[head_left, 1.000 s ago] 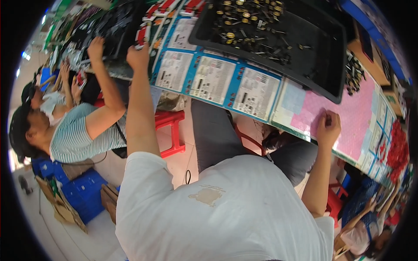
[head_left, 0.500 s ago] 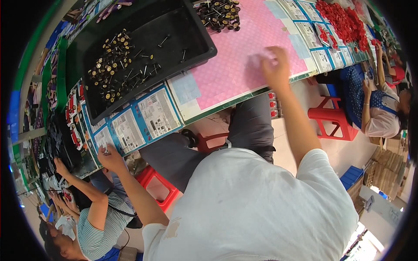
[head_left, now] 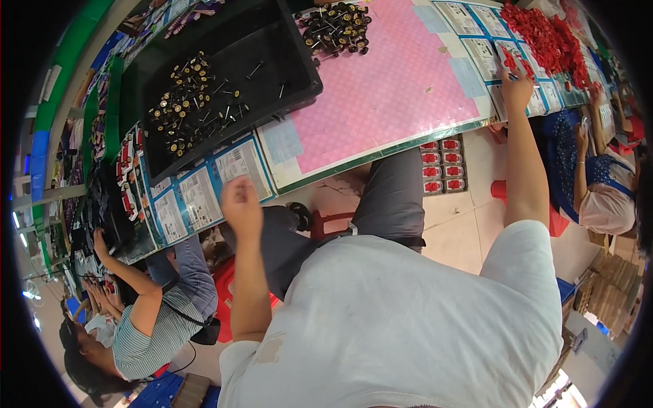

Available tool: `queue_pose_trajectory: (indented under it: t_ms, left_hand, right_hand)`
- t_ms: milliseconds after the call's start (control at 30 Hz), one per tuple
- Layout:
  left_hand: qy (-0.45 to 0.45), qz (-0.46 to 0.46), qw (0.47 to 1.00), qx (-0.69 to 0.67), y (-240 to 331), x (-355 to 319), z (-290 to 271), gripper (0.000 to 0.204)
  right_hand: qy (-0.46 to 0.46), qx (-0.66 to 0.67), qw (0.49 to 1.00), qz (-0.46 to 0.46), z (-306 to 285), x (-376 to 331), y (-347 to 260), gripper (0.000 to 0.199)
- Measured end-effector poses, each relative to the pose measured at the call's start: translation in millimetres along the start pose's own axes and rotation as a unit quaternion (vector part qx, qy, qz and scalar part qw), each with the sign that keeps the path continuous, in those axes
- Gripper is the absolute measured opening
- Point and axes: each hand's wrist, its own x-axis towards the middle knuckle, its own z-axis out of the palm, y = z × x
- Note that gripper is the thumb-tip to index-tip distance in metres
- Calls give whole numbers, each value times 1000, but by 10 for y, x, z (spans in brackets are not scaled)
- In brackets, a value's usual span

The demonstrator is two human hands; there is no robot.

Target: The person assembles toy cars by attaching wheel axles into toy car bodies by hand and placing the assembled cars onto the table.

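Red parts (head_left: 549,37), upper right: probably light, stiff; best pinched by edges. Right hand (head_left: 518,88): at a few, grip unclear. Left hand (head_left: 241,202), centre-left: loosely curled, contents unclear.

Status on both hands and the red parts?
Right hand at the red parts, grip unclear. Left hand by the table edge, contents unclear. Nothing visible blocking right hand.

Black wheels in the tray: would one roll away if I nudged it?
The wheels look round, so one would probably roll, though the raised sides of the tray should keep it in. It would likely feel light, being small with a thin rod. Lifting one might drag others, since many lie jumbled together.
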Motion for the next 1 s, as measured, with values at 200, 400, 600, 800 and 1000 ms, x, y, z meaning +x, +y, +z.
queue_pose_trajectory:
  t_ms: [200,400,600,800,1000]
  left_hand:
    - [-320,-87,891,-309,787,-304,668,33]
    - [-352,-171,708,-588,1128,-326,1039,52]
    - [-318,-161,800,-483,1016,5,707,25]
    - [-266,-197,822,-464,670,-77,461,24]
    - [-214,-218,834,-460,501,-227,456,26]
  right_hand:
    - [-73,238,966,66,-1280,-1107,-1316,30]
    - [-347,523,754,-192,-2059,-1893,-2487,49]
    - [-241,470,842,-111,-922,-1121,-2744,28]
    - [-193,378,892,-154,48,-581,-3248,36]
    - [-231,324,902,-166,-20,-690,-3117,28]
